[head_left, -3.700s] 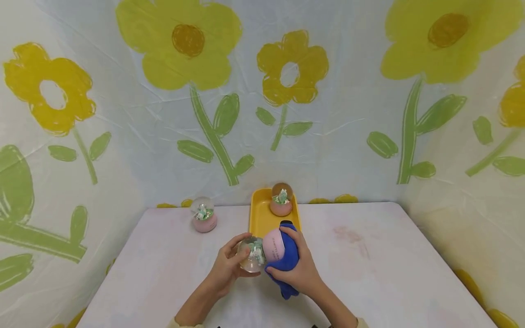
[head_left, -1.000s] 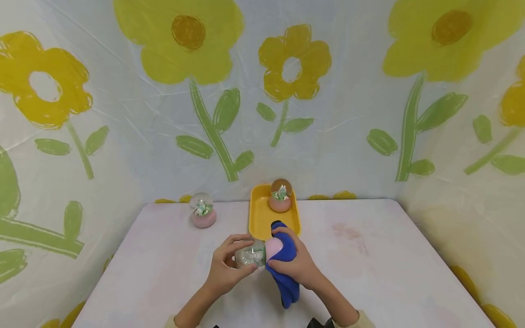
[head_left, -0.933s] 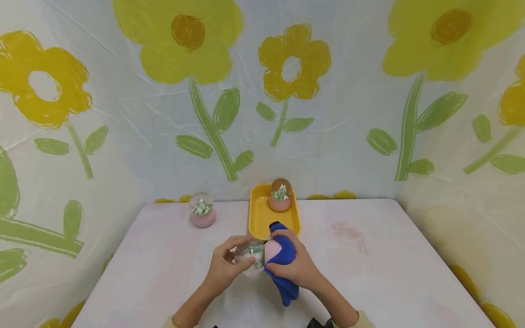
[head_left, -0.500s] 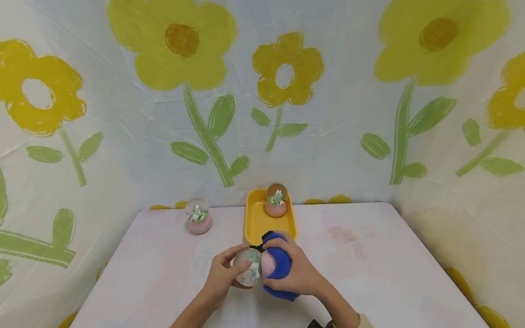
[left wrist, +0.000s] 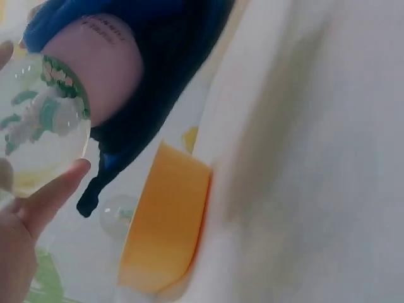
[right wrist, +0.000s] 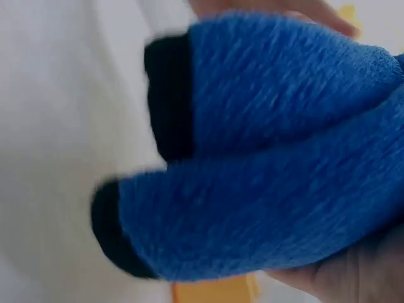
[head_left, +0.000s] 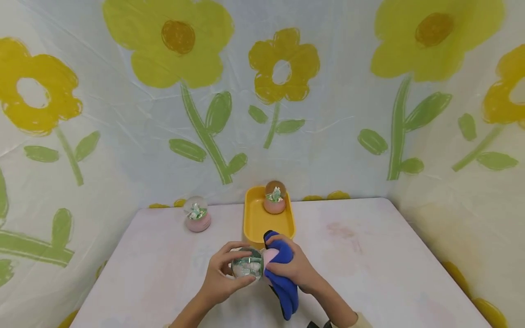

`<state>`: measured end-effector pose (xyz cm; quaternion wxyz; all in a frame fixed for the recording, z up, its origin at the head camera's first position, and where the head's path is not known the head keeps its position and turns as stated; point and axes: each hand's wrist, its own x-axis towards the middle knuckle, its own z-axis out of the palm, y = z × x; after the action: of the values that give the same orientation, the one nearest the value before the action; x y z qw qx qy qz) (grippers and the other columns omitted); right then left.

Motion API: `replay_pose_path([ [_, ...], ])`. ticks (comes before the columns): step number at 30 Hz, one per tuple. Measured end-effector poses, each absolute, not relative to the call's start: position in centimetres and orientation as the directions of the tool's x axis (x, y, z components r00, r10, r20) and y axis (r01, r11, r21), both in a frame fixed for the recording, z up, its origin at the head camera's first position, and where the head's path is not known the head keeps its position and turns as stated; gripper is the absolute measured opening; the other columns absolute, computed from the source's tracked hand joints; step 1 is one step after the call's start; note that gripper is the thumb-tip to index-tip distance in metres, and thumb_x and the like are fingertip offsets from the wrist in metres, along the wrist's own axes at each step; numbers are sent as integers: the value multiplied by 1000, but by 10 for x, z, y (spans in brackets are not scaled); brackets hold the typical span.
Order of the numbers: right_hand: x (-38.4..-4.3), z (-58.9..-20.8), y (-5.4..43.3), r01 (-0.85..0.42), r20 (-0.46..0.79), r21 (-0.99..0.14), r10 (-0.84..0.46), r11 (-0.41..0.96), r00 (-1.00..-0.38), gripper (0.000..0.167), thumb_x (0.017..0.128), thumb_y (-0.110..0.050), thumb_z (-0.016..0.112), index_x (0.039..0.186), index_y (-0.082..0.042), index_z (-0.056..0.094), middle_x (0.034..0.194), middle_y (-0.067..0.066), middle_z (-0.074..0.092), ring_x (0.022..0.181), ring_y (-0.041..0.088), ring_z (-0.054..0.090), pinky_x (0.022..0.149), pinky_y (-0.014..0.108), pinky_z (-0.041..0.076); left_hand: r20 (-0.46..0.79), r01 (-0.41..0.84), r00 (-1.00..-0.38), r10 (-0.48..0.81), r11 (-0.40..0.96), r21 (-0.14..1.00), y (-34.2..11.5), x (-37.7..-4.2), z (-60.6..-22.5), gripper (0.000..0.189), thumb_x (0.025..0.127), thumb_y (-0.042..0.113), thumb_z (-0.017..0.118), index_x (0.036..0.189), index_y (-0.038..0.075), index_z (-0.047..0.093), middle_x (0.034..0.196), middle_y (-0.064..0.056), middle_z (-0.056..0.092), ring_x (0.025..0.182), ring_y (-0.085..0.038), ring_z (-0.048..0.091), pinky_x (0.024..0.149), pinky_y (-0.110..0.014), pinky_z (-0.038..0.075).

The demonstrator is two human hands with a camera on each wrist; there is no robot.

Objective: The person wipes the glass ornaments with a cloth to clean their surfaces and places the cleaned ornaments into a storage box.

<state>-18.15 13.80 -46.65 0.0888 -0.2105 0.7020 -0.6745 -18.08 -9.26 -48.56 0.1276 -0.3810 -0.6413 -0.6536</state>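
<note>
A snow globe (head_left: 247, 265) lies on its side between both hands, above the table, its glass to the left and its pink base (left wrist: 95, 66) to the right. My left hand (head_left: 219, 277) grips the glass ball between thumb and fingers. With my right hand (head_left: 302, 269) I hold a blue cloth (head_left: 285, 284) wrapped over the base, its loose end hanging down. White and green figures show inside the glass in the left wrist view, and dark lettering marks the base. Folded blue pile with black edging (right wrist: 170, 101) fills much of the right wrist view.
Just beyond the hands stands a yellow tray (head_left: 262, 223) with another snow globe (head_left: 275, 198) upright at its far right. A third snow globe (head_left: 198, 214) stands on the white table (head_left: 369, 255) at the back left. Flower-printed cloth walls (head_left: 328, 136) enclose the table.
The snow globe has been turned between the hands, and its base lettering, seen from above earlier, is out of the head view. The cloth, bunched half a second ago, hangs lower.
</note>
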Motion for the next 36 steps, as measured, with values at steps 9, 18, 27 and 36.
replay_pose_path([
  [9, -169, -468, 134, -726, 574, -554, -445, 407, -687, 61, 67, -38, 88, 119, -25, 59, 138, 2, 40, 112, 25, 52, 80, 42, 54, -47, -164, -923, 382, -281, 946, -94, -185, -485, 53, 92, 21, 67, 135, -4, 49, 120, -18, 54, 88, -34, 66, 58, -49, 56],
  [18, -175, -477, 130, -465, 463, -868, -52, 175, -885, 58, 70, -15, 85, 120, -17, 57, 124, 5, 53, 103, 30, 54, 78, 43, 52, 4, -91, -911, 413, -210, 973, -90, -189, -481, 69, 84, 13, 74, 143, 1, 39, 139, -17, 42, 114, -28, 54, 85, -48, 52],
  [27, -172, -479, 117, -289, 276, -948, 101, -137, -956, 54, 76, -5, 76, 124, -9, 52, 124, 16, 50, 105, 34, 52, 81, 41, 52, 241, 245, -943, 231, -15, 969, -78, -195, -475, 60, 79, 19, 76, 134, 5, 55, 119, -10, 57, 100, -27, 52, 78, -30, 49],
  [36, -173, -487, 109, -314, 288, -932, 157, -183, -945, 54, 78, -1, 74, 127, -8, 50, 126, 16, 50, 108, 36, 51, 83, 39, 53, 238, 227, -949, 205, -74, 971, -72, -204, -473, 67, 76, 16, 80, 134, 8, 48, 131, -13, 50, 115, -31, 49, 96, -44, 45],
])
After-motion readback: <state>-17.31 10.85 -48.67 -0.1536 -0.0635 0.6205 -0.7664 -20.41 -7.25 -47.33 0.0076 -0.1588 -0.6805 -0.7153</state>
